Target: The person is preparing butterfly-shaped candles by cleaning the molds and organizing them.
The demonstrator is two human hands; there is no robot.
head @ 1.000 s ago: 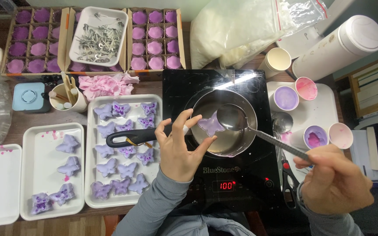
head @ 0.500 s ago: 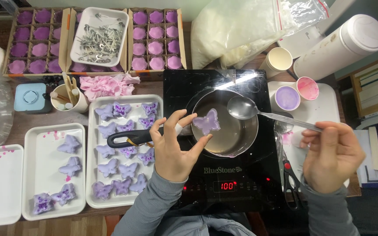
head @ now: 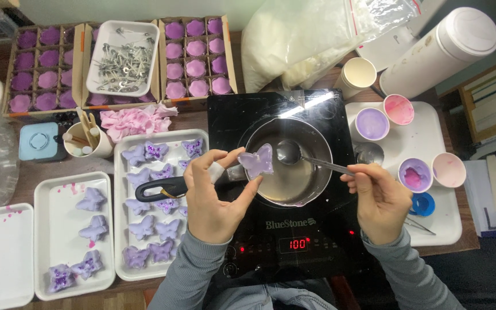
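Note:
My left hand [head: 216,195] pinches a pale purple butterfly-shaped wax piece [head: 255,161] and holds it over the left rim of a small metal saucepan [head: 294,172]. The pan holds pale liquid and sits on a black induction hob [head: 285,229]; its black handle [head: 156,188] points left under my left hand. My right hand [head: 377,201] grips a metal spoon [head: 294,154] whose bowl hovers over the pan just right of the butterfly.
A white tray [head: 123,229] of several purple butterflies lies left of the hob, two more white trays [head: 41,241] further left. Boxes of purple moulded pieces [head: 196,54] and a tray of wicks [head: 119,57] sit behind. Cups of coloured wax [head: 371,123] stand on a white board at right.
My left hand lifted the butterfly out of the pan and now holds it at the left rim. My right hand drew inward, bringing the spoon bowl beside the butterfly.

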